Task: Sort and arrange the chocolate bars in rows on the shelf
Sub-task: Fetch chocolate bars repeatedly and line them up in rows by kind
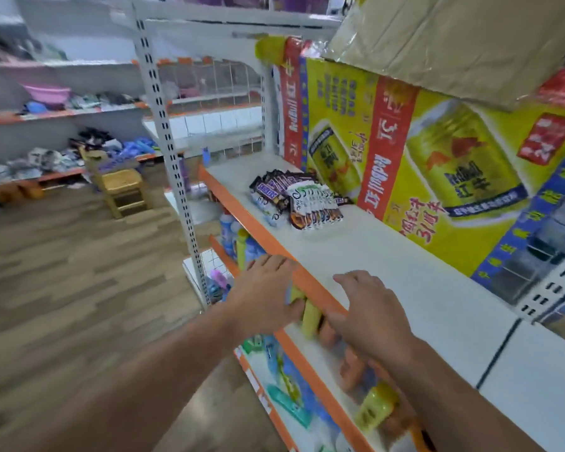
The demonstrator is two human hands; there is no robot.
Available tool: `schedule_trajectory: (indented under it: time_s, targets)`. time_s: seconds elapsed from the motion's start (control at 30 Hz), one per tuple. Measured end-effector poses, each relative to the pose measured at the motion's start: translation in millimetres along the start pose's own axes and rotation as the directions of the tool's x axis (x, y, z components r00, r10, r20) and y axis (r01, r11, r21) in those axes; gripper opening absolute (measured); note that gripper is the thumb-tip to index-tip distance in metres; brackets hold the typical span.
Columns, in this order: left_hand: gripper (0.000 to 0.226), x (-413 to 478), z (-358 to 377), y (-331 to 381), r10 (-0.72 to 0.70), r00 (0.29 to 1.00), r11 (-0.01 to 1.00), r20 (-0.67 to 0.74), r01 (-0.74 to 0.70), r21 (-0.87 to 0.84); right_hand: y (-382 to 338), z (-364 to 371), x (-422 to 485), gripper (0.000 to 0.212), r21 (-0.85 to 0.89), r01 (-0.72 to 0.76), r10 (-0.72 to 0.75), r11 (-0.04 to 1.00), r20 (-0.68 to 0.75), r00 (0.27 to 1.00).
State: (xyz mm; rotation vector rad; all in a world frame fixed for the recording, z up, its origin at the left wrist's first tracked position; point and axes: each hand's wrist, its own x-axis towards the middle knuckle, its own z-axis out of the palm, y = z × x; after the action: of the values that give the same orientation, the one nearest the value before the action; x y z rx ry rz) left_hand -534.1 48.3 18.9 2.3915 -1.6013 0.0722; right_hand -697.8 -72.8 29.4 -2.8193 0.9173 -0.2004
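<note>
Your chocolate bars [299, 199] lie in a loose, overlapping heap at the far end of the shelf [388, 262], close to the printed yellow banner [437, 158] that backs it. They look light, flat and stiff enough to lift whole, but the glossy wrappers will likely slide over one another, so take each bar across its width, or square a small stack from both long sides. Your left hand [265, 288] hovers at the orange front lip [258, 230], fingers straight and loosely spread, holding nothing. Your right hand [372, 311] rests on the near part of the shelf, fingers relaxed and lightly bent, also holding nothing. Both are well apart from the heap. Bare white board lies between you and the bars for laying rows. Mind the lip, the overhanging cardboard [454, 37] above, and the yellow bottle [310, 316] just beneath your hands.
</note>
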Motion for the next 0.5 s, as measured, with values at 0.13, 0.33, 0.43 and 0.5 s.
schedule_trajectory:
  time_s: [0.13, 0.33, 0.43, 0.5]
  targets:
    - [0.068, 61, -3, -50, 0.005, 0.999, 0.999, 0.046, -0.007, 0.051, -13, 6, 82, 0.058, 0.014, -0.006, 0.007, 1.000, -0.018, 1.000]
    - [0.059, 134, -4, -112, -0.013, 1.000, 1.000, 0.022, 0.013, 0.028, -29, 12, 172, 0.048, -0.011, -0.009, 0.008, 1.000, -0.047, 0.999]
    - [0.054, 167, -1, -136, 0.016, 1.000, 1.000, 0.018, -0.016, 0.020, -32, 22, 199, 0.051, -0.011, -0.049, 0.048, 0.999, -0.063, 0.997]
    - [0.052, 189, 2, -153, 0.048, 0.999, 0.999, 0.014, -0.048, 0.017, -35, 30, 214, 0.050, -0.033, -0.087, 0.085, 0.996, -0.068, 0.994]
